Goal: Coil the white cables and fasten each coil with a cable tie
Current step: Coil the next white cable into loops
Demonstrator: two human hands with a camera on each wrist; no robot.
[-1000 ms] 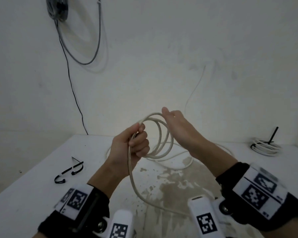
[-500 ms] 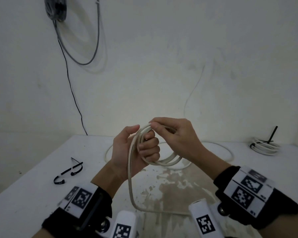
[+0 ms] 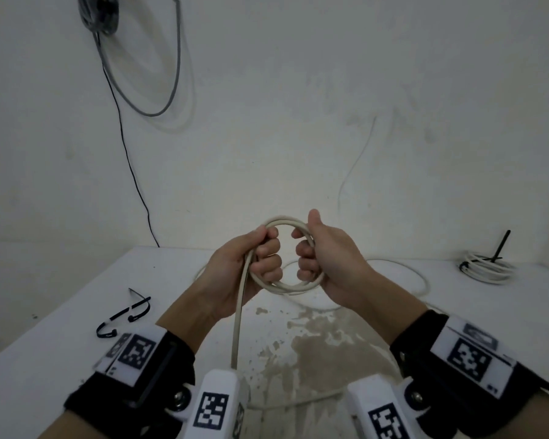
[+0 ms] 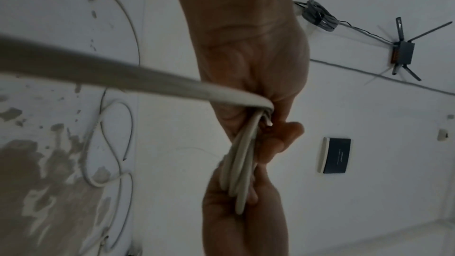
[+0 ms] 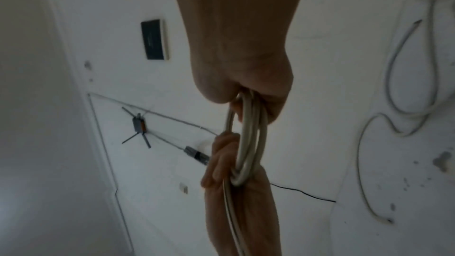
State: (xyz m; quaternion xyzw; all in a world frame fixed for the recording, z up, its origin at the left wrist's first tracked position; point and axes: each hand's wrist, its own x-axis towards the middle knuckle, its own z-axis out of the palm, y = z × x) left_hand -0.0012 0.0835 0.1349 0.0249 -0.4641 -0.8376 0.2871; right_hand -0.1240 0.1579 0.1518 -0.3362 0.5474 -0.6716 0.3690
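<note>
A small round coil of white cable (image 3: 286, 222) is held up over the table between both hands. My left hand (image 3: 251, 264) grips its left side with curled fingers. My right hand (image 3: 324, 258) grips its right side, thumb up. The cable's loose tail (image 3: 236, 327) drops from the left hand toward the table. In the left wrist view the bundled strands (image 4: 242, 166) pass between the two fists. The right wrist view shows the loop (image 5: 251, 143) edge-on between them. Black cable ties (image 3: 124, 315) lie on the table at the left.
The white table (image 3: 61, 327) has a brown stained patch (image 3: 330, 350) under the hands. A tied white coil with a black tie (image 3: 485, 267) sits at the far right. More white cable (image 3: 422, 280) trails behind the hands. Dark cables (image 3: 159, 90) hang on the wall.
My right hand has shifted from the top of the coil near the left hand to its right side and closed round it. The coil now hangs open as a ring between both hands.
</note>
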